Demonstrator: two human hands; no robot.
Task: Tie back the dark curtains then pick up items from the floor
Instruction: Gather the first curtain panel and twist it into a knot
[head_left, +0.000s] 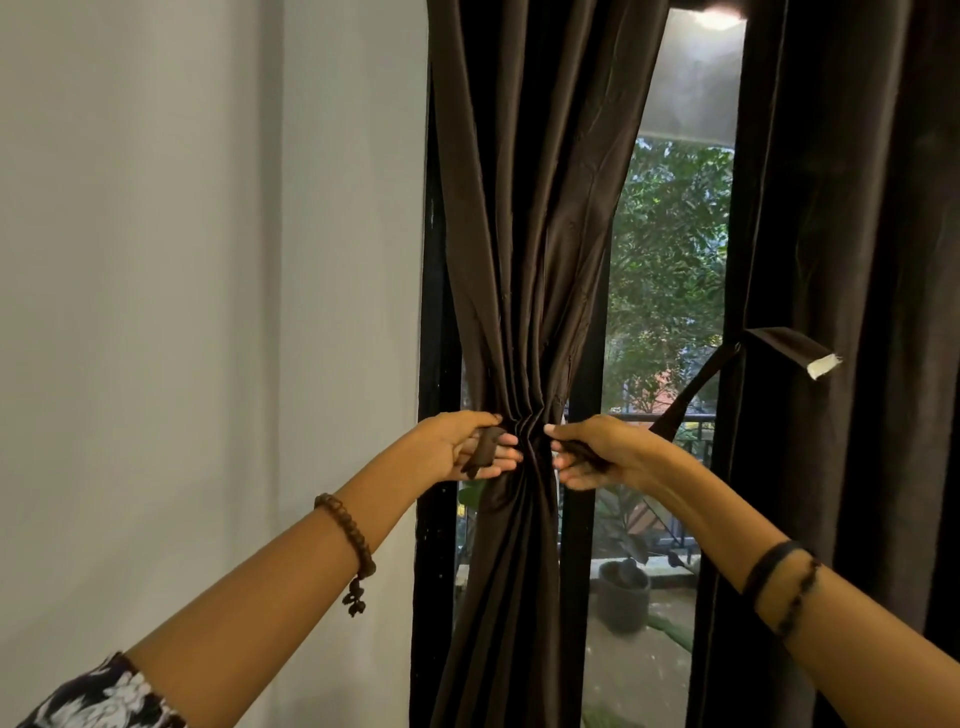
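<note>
Gathered into a tight waist at mid-height, just right of the window frame's black left post (434, 322): the left dark curtain (524, 218), soft, pleated, faintly glossy, fanning wide again above and below the pinch. Judged light per fold but bulky as a bundle, springy enough to spread the moment tension drops, and somewhat slippery given the sheen; best held at the narrow waist where the folds are already compressed, not on the loose skirt below. Around that waist, a flat fabric tie-back band (483, 451) of the same dark cloth, limp, thin, likely easy to knot but prone to sliding down smooth folds. At 9 o'clock of the waist, the left hand (462, 447), fingers curled around a short end of the band, thumb on top, fingertips touching the cloth. At 3 o'clock, the right hand (597, 454), closed on the other end, knuckles up, wrist level. Both forearms stretched forward and slightly upward, converging on the bundle; beaded bracelet (347, 535) on the left wrist, dark wristbands (779, 577) on the right. Further out toward 3 o'clock, the second dark curtain (852, 312), hanging loose, its own strap (779, 343) dangling with a white tip, not yet tied. Floor not in view.
</note>
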